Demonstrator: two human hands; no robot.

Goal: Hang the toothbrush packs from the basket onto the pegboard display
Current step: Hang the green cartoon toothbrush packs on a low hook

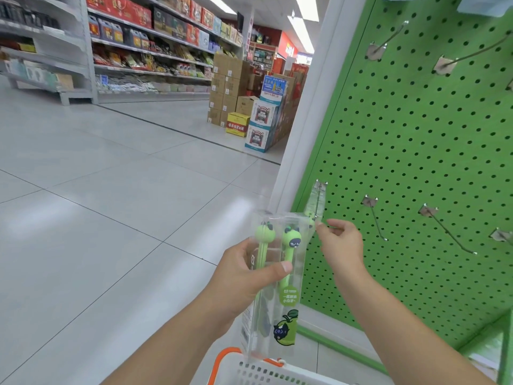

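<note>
Toothbrush pack clamped in left hand, right hand pinching its top corner just beside the pegboard; missing the hook risks a drop.

There is one camera, worn on the person's head. It looks forward and down, tilted, so the green pegboard leans across the right of the frame, very near. The shop floor fills the left, and far shelves sit in the upper left.
</note>
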